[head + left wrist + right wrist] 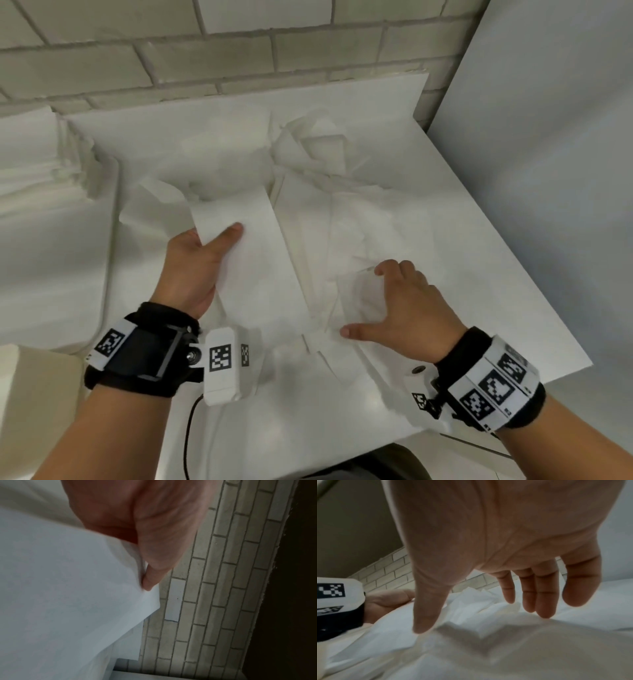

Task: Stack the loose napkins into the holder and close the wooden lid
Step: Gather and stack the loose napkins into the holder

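Observation:
My left hand [205, 250] holds a folded white napkin [246, 246] by its left edge, thumb on top, fingers hidden beneath; in the left wrist view the thumb [154, 568] presses the napkin [68, 595]. To its right lies a loose heap of white napkins [342, 212] on the white table [496, 274]. My right hand [387, 305] is spread over a crumpled napkin [359, 294] on the heap; in the right wrist view its fingertips [544, 609] touch the napkins [471, 635] with the thumb held wide. I see no holder or wooden lid.
A tall stack of white napkins [37, 161] stands at the left by the brick wall [239, 58]. A white panel [548, 137] rises on the right. The table's front right edge [565, 370] is near my right wrist.

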Available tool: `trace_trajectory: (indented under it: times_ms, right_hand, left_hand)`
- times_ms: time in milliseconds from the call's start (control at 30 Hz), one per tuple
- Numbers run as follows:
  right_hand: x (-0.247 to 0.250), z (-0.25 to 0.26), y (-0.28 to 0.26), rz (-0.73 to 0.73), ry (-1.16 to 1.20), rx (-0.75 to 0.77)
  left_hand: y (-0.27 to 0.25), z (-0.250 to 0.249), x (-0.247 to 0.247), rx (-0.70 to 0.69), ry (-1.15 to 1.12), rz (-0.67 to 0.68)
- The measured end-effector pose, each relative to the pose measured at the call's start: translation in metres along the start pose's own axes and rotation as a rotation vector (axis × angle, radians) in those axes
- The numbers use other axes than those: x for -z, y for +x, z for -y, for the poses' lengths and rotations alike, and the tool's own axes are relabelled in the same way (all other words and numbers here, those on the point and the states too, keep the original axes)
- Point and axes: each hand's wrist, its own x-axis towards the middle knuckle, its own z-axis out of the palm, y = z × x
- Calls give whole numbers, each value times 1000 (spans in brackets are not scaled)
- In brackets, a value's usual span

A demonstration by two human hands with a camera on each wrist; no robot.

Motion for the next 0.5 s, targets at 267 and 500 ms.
trace_trajectory:
  times_ms: [267,500]
  right_hand:
    - [8,-37,32,16,337,-212]
    - [6,-45,33,-42,686,-31]
  left_hand:
    - [-2,16,-6,44,85,90]
    - [-8,27,-7,34,211,161]
